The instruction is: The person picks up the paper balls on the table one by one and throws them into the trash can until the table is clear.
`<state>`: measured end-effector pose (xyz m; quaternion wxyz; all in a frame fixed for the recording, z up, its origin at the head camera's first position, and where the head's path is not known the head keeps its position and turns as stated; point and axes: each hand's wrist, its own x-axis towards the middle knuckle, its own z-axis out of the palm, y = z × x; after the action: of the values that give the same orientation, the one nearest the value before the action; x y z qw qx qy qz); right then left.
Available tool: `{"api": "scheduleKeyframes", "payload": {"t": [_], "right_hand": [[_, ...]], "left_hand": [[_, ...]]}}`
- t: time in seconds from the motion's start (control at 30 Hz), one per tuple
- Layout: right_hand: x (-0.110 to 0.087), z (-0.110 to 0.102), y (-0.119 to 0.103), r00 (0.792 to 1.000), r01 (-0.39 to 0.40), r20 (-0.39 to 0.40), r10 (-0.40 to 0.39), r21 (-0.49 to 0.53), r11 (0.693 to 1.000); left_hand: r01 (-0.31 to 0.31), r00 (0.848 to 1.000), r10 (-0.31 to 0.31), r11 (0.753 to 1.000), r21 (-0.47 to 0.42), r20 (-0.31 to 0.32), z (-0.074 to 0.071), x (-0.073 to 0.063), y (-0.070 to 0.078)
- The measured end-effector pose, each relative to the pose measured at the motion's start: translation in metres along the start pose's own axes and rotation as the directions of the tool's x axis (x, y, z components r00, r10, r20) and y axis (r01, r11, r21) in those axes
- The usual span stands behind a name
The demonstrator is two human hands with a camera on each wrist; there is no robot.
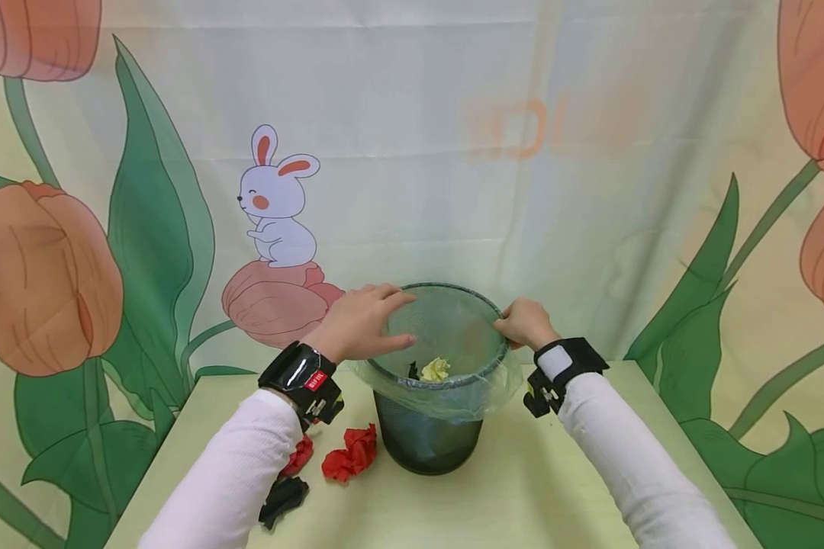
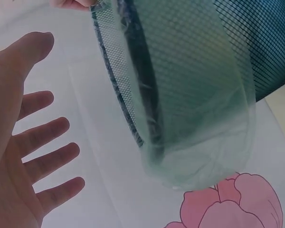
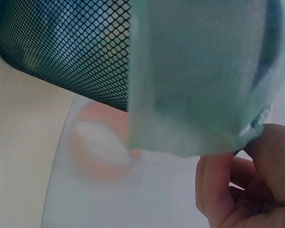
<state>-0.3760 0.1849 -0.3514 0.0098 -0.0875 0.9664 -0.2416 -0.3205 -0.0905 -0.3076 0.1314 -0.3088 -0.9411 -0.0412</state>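
A dark mesh wastebasket (image 1: 426, 435) stands on the table, lined with a thin green bag (image 1: 477, 393) folded over its rim. At the rim's right side my right hand (image 1: 527, 323) pinches the edge through the bag; the right wrist view shows the thumb and curled fingers (image 3: 218, 185) there. My left hand (image 1: 360, 324) is spread by the rim's left side, and in the left wrist view its straight fingers (image 2: 47, 161) hold nothing, apart from the basket. Inside lie a crumpled pale yellow paper (image 1: 436, 370) and a dark scrap (image 1: 413, 371).
Left of the basket lie a crumpled red paper (image 1: 352, 455), another red piece (image 1: 298, 456) partly behind the left forearm, and a crumpled black piece (image 1: 284, 501). A printed curtain (image 1: 412, 191) with a rabbit and tulips hangs behind the pale table (image 1: 535, 488).
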Motion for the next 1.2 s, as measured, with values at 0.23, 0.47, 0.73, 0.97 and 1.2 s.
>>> {"api": "scheduleKeyframes", "payload": {"t": [0.23, 0.47, 0.73, 0.97, 1.2], "right_hand": [[0.000, 0.000, -0.001, 1.000, -0.014, -0.003, 0.014, 0.001, 1.000], [0.000, -0.001, -0.001, 1.000, -0.019, -0.004, 0.019, 0.011, 1.000], [0.000, 0.000, 0.000, 1.000, -0.025, 0.005, 0.025, -0.005, 1.000], [0.000, 0.000, 0.000, 1.000, -0.029, 0.001, 0.029, 0.002, 1.000], [-0.001, 0.001, 0.000, 1.000, -0.015, -0.007, 0.014, -0.007, 1.000]], "left_hand": [[0.003, 0.999, -0.003, 1.000, 0.006, -0.053, -0.003, -0.018, -0.011], [0.014, 0.994, -0.014, 1.000, -0.003, -0.110, -0.004, -0.041, -0.026], [0.036, 0.989, -0.034, 0.999, 0.011, -0.145, 0.004, -0.066, -0.040], [0.092, 0.985, -0.090, 0.996, 0.006, -0.144, 0.023, -0.090, -0.047], [0.164, 0.981, -0.165, 0.986, -0.020, -0.100, 0.049, -0.118, -0.053]]}}
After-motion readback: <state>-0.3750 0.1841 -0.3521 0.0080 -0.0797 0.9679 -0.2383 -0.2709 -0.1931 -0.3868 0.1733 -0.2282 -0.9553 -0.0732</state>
